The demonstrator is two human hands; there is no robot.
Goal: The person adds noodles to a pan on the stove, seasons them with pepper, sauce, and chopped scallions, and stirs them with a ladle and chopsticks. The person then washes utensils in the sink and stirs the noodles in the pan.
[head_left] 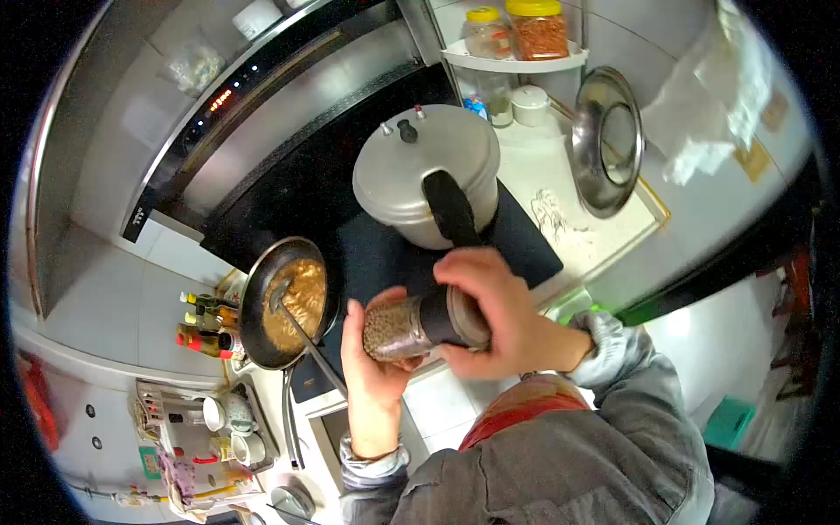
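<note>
A pepper grinder (398,329) lies sideways between my hands, its clear body full of pale peppercorns and its top black. My left hand (374,376) is closed around the clear end. Wrapped over the black end is my right hand (512,319). To the left of my left hand, a dark frying pan (248,328) holds brown sauce with pale pieces in it (302,306). A spatula (308,341) rests in the pan, its handle running down toward my left wrist. Beyond my hands stands a lidded pressure cooker (420,171) with a black handle.
The range hood (289,105) spans the upper left. A steel lid (605,140) leans upright at the right of the counter. Jars with yellow lids (538,35) stand on a corner shelf. Sauce bottles (206,339) and a dish rack (262,437) with cups are at the left.
</note>
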